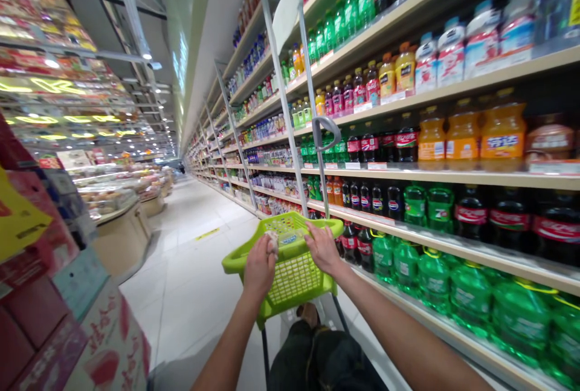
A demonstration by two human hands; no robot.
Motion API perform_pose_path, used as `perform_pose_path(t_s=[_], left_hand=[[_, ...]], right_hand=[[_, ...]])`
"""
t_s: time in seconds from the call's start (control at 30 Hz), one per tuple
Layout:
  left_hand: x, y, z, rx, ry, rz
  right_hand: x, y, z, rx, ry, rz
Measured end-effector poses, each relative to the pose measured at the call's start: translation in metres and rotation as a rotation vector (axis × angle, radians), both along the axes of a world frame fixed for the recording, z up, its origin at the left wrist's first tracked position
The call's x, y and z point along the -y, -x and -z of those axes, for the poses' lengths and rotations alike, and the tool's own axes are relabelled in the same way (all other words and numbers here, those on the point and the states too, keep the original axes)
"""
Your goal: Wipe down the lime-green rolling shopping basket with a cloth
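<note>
A lime-green shopping cart (294, 282) with a basket of lattice walls stands right in front of my legs. My left hand (260, 267) is closed at the near left of the basket, around a small crumpled whitish thing (272, 241) that looks like a tissue. My right hand (322, 249) grips the near rim of the cart on the right, its fingers lying over the edge. Between my hands, a clear package with a bluish label (290, 237) shows at the basket; its kind is hard to make out.
Long drink shelves (421, 173) run along the right, with big green bottles (471, 294) at the bottom. A grey ladder-like rail (319, 155) leans there. Boxes (45, 318) are stacked close on the left, display counters (120, 228) beyond. A tiled aisle (190, 210) stretches ahead.
</note>
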State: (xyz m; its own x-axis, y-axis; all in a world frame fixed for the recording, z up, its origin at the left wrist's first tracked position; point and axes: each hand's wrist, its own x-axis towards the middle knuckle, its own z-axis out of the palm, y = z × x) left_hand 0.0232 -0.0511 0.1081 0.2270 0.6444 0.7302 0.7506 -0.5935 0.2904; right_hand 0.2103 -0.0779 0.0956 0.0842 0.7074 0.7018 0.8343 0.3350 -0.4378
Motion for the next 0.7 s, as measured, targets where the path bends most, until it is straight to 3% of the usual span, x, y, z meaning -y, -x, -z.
perform_pose_path(t_s=[0.13, 0.2, 0.3, 0.4, 0.47, 0.53, 0.63, 0.7], left_hand=[[0.005, -0.054, -0.007, -0.126, 0.002, 0.163], [0.008, -0.066, -0.010, -0.202, 0.006, 0.178], [0.008, -0.043, -0.016, -0.210, 0.043, 0.124], [0.005, -0.004, -0.027, -0.116, 0.200, -0.072], [0.006, 0.002, -0.033, -0.081, 0.278, -0.170], [0.011, -0.017, -0.035, -0.115, 0.248, -0.091], [0.023, -0.066, -0.031, -0.234, 0.111, 0.188], [0.029, -0.084, -0.027, -0.263, 0.061, 0.259]], right_hand=[[0.002, 0.005, 0.005, 0.015, -0.049, 0.010], [0.002, 0.002, 0.006, 0.031, -0.057, -0.004], [0.004, -0.004, 0.006, 0.025, -0.056, -0.012], [0.006, -0.006, 0.006, 0.001, -0.073, -0.018], [0.008, -0.004, 0.006, -0.019, -0.095, -0.018], [0.012, -0.002, 0.006, -0.030, -0.112, -0.013], [0.016, -0.001, 0.006, -0.014, -0.129, -0.019], [0.017, -0.005, 0.005, -0.014, -0.134, -0.027]])
